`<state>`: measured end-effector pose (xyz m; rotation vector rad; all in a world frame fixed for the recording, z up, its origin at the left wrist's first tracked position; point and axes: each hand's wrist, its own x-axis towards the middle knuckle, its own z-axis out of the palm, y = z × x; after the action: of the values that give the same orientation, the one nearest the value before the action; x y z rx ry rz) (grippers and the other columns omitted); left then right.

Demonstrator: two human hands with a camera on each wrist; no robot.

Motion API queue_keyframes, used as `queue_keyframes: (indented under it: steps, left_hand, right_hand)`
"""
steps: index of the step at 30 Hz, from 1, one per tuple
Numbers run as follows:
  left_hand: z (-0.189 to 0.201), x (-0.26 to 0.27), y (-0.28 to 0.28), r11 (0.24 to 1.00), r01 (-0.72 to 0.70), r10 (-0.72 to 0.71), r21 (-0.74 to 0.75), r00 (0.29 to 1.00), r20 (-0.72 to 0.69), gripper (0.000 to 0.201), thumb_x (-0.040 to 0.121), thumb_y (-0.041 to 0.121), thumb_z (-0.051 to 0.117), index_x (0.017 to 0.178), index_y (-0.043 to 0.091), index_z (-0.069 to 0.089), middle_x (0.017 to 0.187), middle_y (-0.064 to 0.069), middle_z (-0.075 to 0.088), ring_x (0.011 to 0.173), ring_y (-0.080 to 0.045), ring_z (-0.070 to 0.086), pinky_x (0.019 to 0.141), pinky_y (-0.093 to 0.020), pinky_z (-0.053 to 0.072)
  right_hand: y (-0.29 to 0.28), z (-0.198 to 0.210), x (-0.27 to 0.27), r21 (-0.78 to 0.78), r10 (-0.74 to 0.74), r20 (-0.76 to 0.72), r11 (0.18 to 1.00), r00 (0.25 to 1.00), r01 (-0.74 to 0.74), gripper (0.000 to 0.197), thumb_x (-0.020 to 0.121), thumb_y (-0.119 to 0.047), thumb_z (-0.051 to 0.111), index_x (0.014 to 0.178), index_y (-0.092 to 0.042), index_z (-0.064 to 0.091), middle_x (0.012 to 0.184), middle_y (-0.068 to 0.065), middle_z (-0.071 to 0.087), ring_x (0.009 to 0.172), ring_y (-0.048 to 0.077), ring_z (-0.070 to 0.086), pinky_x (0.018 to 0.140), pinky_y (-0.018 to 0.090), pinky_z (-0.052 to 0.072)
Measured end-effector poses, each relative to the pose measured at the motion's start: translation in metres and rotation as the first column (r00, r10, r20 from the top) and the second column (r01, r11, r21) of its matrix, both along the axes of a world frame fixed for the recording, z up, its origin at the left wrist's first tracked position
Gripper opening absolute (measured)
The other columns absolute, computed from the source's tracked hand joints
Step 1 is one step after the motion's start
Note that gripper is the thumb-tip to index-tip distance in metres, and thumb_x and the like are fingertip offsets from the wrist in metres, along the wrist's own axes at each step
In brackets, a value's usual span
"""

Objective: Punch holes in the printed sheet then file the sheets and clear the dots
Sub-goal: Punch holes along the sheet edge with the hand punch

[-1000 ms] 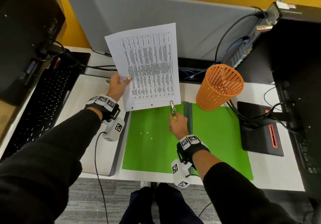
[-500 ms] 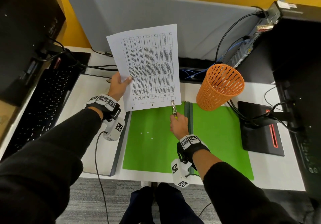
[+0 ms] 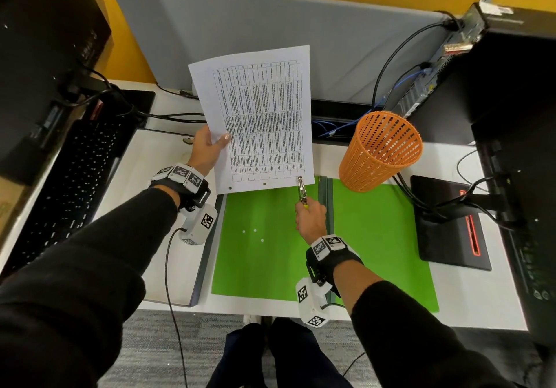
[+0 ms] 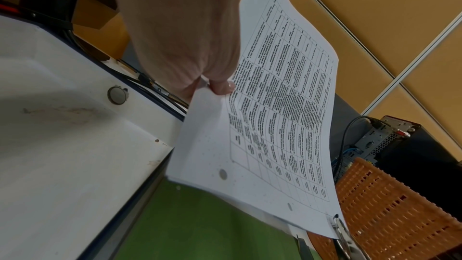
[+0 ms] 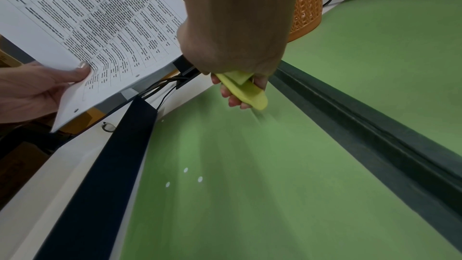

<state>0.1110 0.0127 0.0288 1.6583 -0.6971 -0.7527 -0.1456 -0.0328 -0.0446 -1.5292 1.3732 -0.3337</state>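
My left hand [image 3: 209,146] pinches the left edge of the printed sheets [image 3: 258,116], held up above the desk; the same sheets [image 4: 275,106] fill the left wrist view, thumb on top. Two punched holes show near their bottom edge. My right hand [image 3: 310,217] grips a hand punch [image 3: 301,192] by its yellow handles [image 5: 243,88], its metal head clamped over the sheets' bottom right corner. Below lies the open green folder [image 3: 264,267] with three white paper dots [image 3: 254,234] on its left half; the same dots [image 5: 185,177] appear in the right wrist view.
An orange mesh basket [image 3: 380,149] stands at the folder's top right. A black keyboard [image 3: 66,183] lies at the left, a monitor stand base [image 3: 448,225] at the right, a computer tower [image 3: 469,65] with cables behind. A grey partition [image 3: 270,32] closes off the desk's far side.
The sheets and my left hand have shifted slightly right and down. The punch stays at the bottom right corner of the sheets.
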Motion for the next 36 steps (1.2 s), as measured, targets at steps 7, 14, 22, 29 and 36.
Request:
queue_keyframes:
  steps: [7,14,22,29,36]
  left_hand:
    - [0.000,-0.001,-0.001,1.000,-0.009,0.009,0.006,1.000,-0.019,0.039,0.091,0.005,0.056,0.128,-0.005,0.048,0.127,-0.021,0.059,0.114,-0.032,0.060,0.097,-0.053,0.048]
    - [0.000,-0.002,-0.003,1.000,0.007,-0.007,-0.011,1.000,-0.009,0.040,0.091,0.004,0.056,0.129,-0.004,0.049,0.128,-0.020,0.058,0.117,-0.032,0.058,0.101,-0.055,0.045]
    - [-0.002,-0.001,-0.005,1.000,-0.015,0.015,-0.001,0.998,-0.058,0.042,0.090,0.004,0.058,0.130,0.001,0.048,0.129,-0.016,0.058,0.119,-0.031,0.057,0.102,-0.056,0.043]
    - [0.001,-0.001,-0.005,1.000,-0.019,0.020,0.019,0.999,-0.048,0.040,0.091,0.004,0.057,0.130,0.001,0.049,0.130,-0.015,0.058,0.119,-0.029,0.057,0.101,-0.054,0.045]
    - [-0.002,0.002,-0.003,1.000,-0.008,0.009,0.022,0.999,-0.046,0.040,0.090,0.007,0.058,0.129,0.002,0.050,0.129,-0.014,0.060,0.117,-0.029,0.058,0.100,-0.056,0.045]
  right_hand:
    - [0.000,0.000,0.000,0.028,-0.001,0.000,1.000,1.000,0.001,0.020,0.086,-0.022,0.045,0.066,-0.027,0.045,0.088,0.010,0.049,0.079,0.022,0.045,0.070,0.037,0.041]
    - [0.001,-0.003,-0.001,0.011,-0.011,0.007,1.000,1.000,0.011,0.016,0.086,-0.023,0.046,0.070,-0.025,0.048,0.089,0.010,0.049,0.080,0.022,0.045,0.070,0.037,0.040]
    - [0.009,0.021,-0.007,-0.056,0.002,0.019,0.998,1.000,-0.001,0.013,0.088,-0.012,0.047,0.099,-0.019,0.046,0.086,0.004,0.046,0.095,0.034,0.052,0.082,0.056,0.050]
    - [0.016,0.035,-0.011,-0.168,0.031,0.144,0.986,0.989,-0.007,0.061,0.083,-0.006,0.053,0.122,-0.047,0.031,0.095,0.012,0.060,0.079,0.030,0.058,0.072,0.056,0.054]
    - [0.014,0.035,-0.013,-0.252,0.072,0.107,0.967,0.992,-0.043,0.061,0.084,-0.005,0.049,0.125,-0.049,0.038,0.085,0.017,0.059,0.061,0.026,0.050,0.063,0.054,0.054]
